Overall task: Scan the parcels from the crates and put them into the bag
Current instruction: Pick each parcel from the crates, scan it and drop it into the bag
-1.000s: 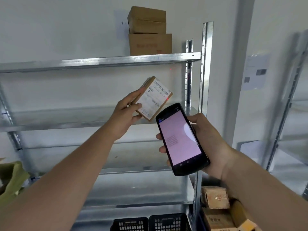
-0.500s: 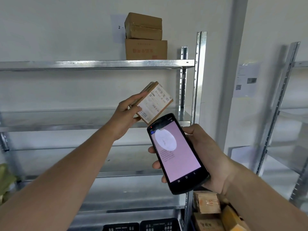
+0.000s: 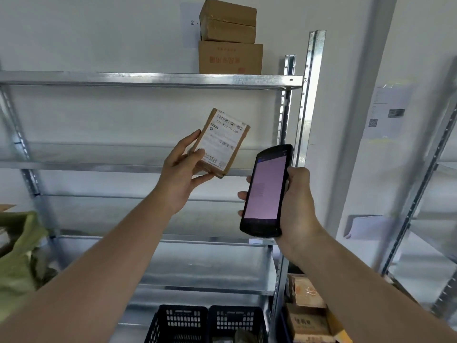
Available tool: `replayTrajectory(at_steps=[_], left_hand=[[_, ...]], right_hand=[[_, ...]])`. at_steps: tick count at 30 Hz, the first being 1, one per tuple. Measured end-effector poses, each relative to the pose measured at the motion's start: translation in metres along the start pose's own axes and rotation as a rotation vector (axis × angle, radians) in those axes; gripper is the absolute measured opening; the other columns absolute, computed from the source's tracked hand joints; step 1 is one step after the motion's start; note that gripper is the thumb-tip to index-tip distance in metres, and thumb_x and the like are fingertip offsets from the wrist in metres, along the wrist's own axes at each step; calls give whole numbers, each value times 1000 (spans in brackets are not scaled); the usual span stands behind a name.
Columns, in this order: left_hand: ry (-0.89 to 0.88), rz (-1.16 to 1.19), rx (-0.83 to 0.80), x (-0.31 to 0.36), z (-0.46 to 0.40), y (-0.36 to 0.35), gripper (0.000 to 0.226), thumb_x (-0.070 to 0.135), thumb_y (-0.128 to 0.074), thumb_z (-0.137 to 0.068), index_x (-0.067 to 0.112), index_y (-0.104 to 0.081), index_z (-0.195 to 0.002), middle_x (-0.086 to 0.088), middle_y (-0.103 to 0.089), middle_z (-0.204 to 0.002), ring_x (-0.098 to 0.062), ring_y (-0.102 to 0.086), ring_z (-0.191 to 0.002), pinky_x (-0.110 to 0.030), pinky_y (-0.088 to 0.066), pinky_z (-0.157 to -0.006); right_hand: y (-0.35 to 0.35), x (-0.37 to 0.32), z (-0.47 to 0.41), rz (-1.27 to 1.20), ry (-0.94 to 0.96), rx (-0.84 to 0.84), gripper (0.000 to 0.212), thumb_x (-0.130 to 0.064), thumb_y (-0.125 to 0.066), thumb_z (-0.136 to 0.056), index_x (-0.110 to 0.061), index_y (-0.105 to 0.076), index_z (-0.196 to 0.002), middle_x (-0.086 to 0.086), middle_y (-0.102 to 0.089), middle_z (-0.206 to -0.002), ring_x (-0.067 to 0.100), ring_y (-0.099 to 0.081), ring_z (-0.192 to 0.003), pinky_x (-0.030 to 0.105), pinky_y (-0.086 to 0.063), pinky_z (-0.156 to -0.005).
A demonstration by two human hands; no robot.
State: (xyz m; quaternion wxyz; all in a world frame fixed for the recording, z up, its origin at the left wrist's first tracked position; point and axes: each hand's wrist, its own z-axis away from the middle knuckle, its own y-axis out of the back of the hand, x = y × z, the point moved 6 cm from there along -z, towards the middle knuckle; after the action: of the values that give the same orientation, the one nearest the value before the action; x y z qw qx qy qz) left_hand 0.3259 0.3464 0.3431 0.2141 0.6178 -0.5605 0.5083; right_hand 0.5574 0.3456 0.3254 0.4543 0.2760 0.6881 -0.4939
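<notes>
The black crates (image 3: 207,323) are cut off at the bottom edge and the green bag (image 3: 17,258) at the left, while the left hand (image 3: 180,174) pinches a small brown parcel (image 3: 222,142), white barcode label facing the camera, before the shelves, just beside the scanner (image 3: 265,191) gripped in the right hand (image 3: 296,201).

Your small brown cardboard parcel (image 3: 222,142) at frame centre is matt, fronted by a smooth white paper label. Your black handheld scanner (image 3: 265,191) has a glossy plastic shell and a glassy pink-lit screen. Behind stands shiny galvanised metal shelving (image 3: 148,80). At lower left you see a rough, dull green woven bag (image 3: 19,263); at the bottom, black perforated plastic crates (image 3: 207,323).
</notes>
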Motion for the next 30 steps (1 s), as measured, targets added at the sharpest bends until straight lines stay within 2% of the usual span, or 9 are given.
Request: replayTrajectory(at_steps=[4,11,16,21,26,30], left_hand=[[-10,19,104,8,29,32,44,7,-62,-104,32,-65,-140,-4,-73,-132,-33,-72,-120,-60,-59,-99],[-8,-32,251,30,77,139,42,4,-61,-104,29,-68,-137,-8,-75,-127,-34,-72,-118,-61,-57,-100],[20,-42,380,53,105,247,41,2,-62,-102,31,-73,-131,-8,-75,-126,-34,-73,-116,-61,-57,-100],[59,-64,466,86,131,367,39,4,-63,-102,30,-72,-130,-10,-76,-124,-35,-75,-113,-57,-60,-96],[104,-75,577,120,155,491,40,4,-64,-101,31,-72,-130,-11,-77,-124,-37,-74,-113,-60,-59,-97],[116,-73,662,145,174,571,39,3,-63,-102,27,-70,-132,-12,-77,-121,-39,-74,-113,-58,-61,-93]], right_hand=[[-21,18,-2,-16,-26,-8,51,-47,-31,-109,-16,-68,-125,9,-70,-104,29,-74,-89,51,-62,-79],[-99,80,10,24,-119,-91,47,-43,-32,-108,-14,-68,-115,11,-66,-102,28,-72,-87,45,-60,-71],[-187,140,23,79,-186,-143,54,-43,-34,-108,-5,-64,-132,12,-67,-104,27,-73,-85,41,-59,-69],[-296,206,38,95,-221,-178,55,-44,-34,-108,-5,-68,-125,9,-71,-98,28,-74,-85,45,-59,-74],[-401,268,51,69,-256,-206,56,-43,-33,-108,-2,-65,-130,11,-68,-100,26,-74,-81,51,-52,-80],[-468,310,52,56,-314,-261,59,-44,-33,-107,1,-60,-133,14,-63,-102,26,-73,-81,38,-56,-62]])
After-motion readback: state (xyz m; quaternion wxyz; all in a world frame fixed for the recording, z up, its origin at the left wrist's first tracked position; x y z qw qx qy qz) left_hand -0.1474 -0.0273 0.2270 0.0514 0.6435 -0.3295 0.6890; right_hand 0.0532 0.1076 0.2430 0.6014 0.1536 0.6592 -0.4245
